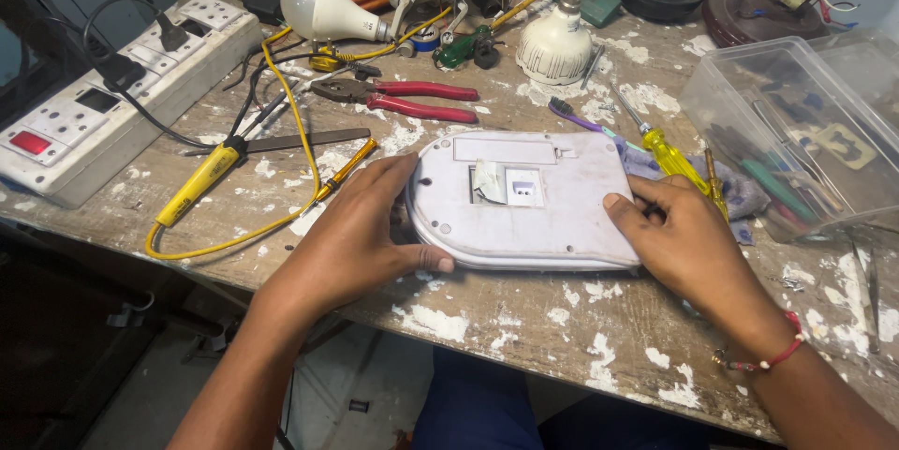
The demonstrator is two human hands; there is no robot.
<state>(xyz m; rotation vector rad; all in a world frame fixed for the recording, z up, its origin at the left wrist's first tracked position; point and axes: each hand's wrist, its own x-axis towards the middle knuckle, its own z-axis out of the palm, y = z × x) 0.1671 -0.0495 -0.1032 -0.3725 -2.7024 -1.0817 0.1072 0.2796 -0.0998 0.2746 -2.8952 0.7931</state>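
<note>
Lying flat on the worn workbench (pixel 524 319) between both hands: white plastic casing (pixel 521 197), rounded corners, back side up, small square opening with a scrap of paper at its middle. Gripping its near-left edge with the left hand (pixel 361 230), thumb pressing the rim; clasping its right edge with the right hand (pixel 679 235), fingers curled. Judging best: keeping pressure even on both sides, avoiding flexing the thin shell. Beyond the right knuckles, yellow screwdriver (pixel 670 155); past the left fingertips, red pliers (pixel 403 99), yellow soldering iron (pixel 201 183)
</note>
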